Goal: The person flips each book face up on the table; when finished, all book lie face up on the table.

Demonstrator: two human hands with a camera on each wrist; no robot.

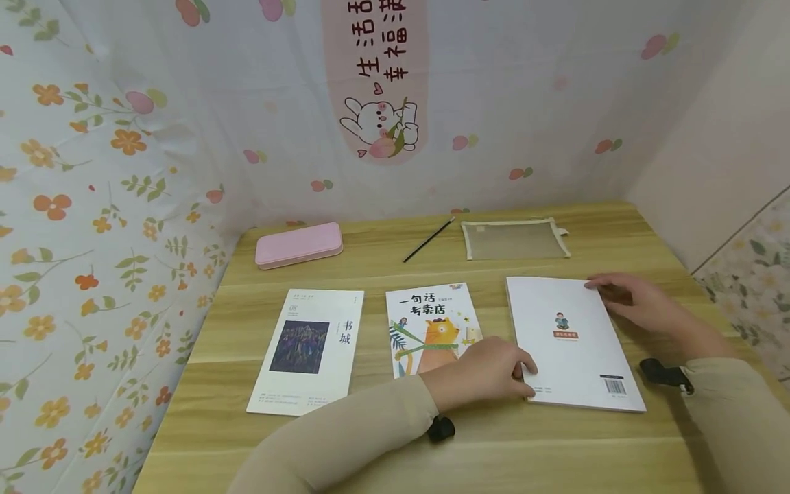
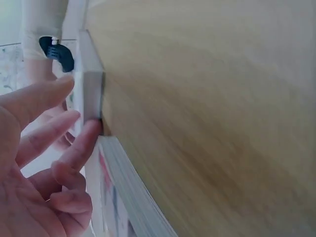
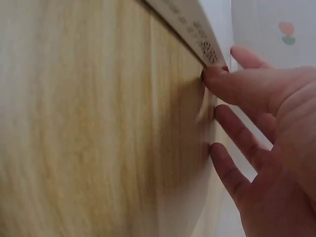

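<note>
A white paperback book (image 1: 574,350) lies back cover up at the right of the table, with a small reading figure and a barcode on it. My left hand (image 1: 484,370) is at its lower left edge; in the left wrist view the fingers (image 2: 91,131) reach the book's side (image 2: 93,94) close over the table. At the upper right corner, my right hand (image 1: 642,302) touches the book with its fingertips. The right wrist view has the thumb (image 3: 222,81) at the edge, the other fingers spread. Beside my left hand lies an illustrated bear book (image 1: 432,326), partly covered by that hand.
A white book with a dark picture (image 1: 305,350) lies at the left of the wooden table (image 1: 382,453). Along the back are a pink pencil case (image 1: 299,245), a dark pencil (image 1: 428,240) and a mesh zip pouch (image 1: 517,240). A printed curtain (image 1: 524,103) hangs behind.
</note>
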